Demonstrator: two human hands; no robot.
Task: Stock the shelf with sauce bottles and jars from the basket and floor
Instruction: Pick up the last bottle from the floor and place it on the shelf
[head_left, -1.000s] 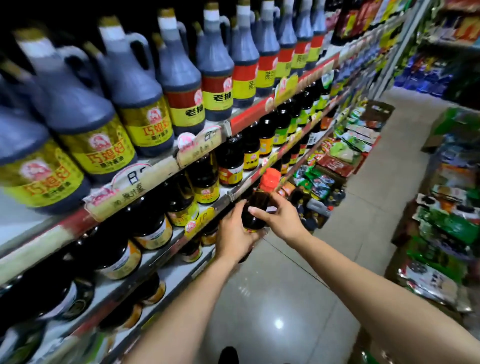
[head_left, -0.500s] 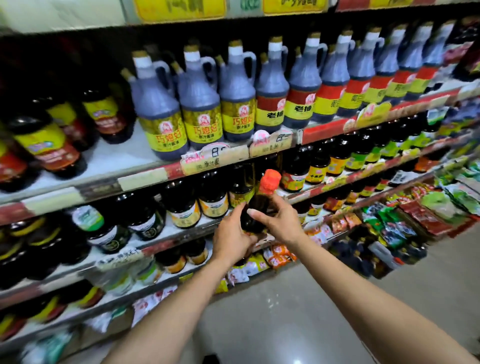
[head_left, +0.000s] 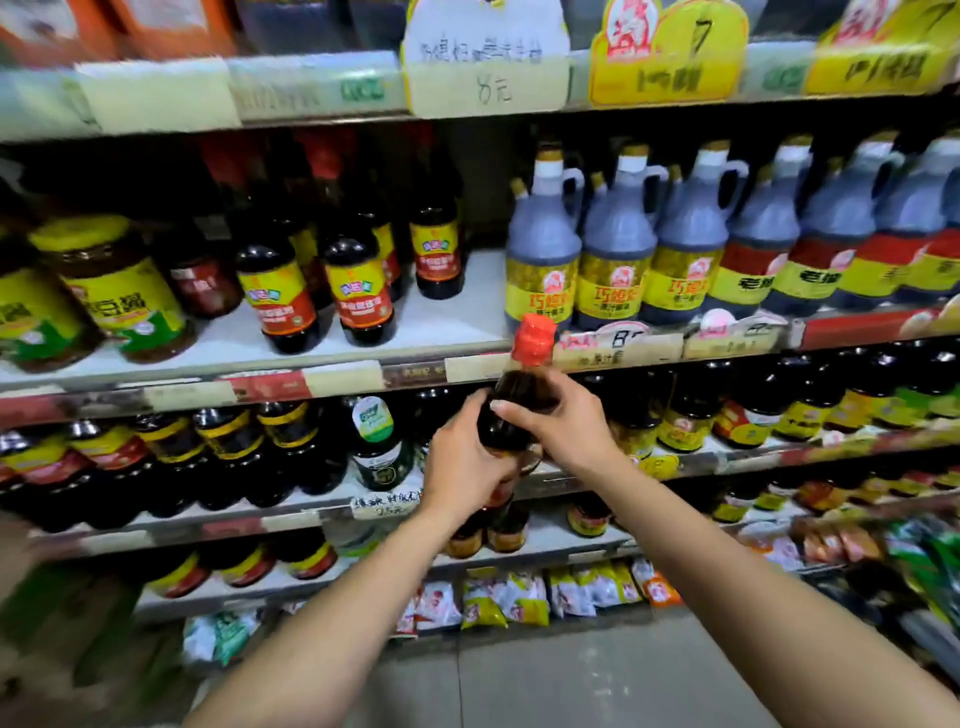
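The sauce bottle (head_left: 519, 402), dark with a red cap (head_left: 532, 338), stands upright in both hands: the left hand (head_left: 462, 465) wraps its lower body and the right hand (head_left: 563, 426) grips its shoulder. In the last second the person has turned from looking down the aisle to facing the shelf (head_left: 467, 306) squarely. The bottle is not yet placed, and is probably bound for the bare gap beside the jugs (head_left: 543, 260).

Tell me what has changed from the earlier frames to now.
The head camera swung left, from looking along the aisle to facing the shelves, so the yellow-lidded jars now show at the left. Nothing was taken hold of or let go. The left hand and right hand grip the red-capped sauce bottle as before, upright, in front of the shelves, not yet set down.
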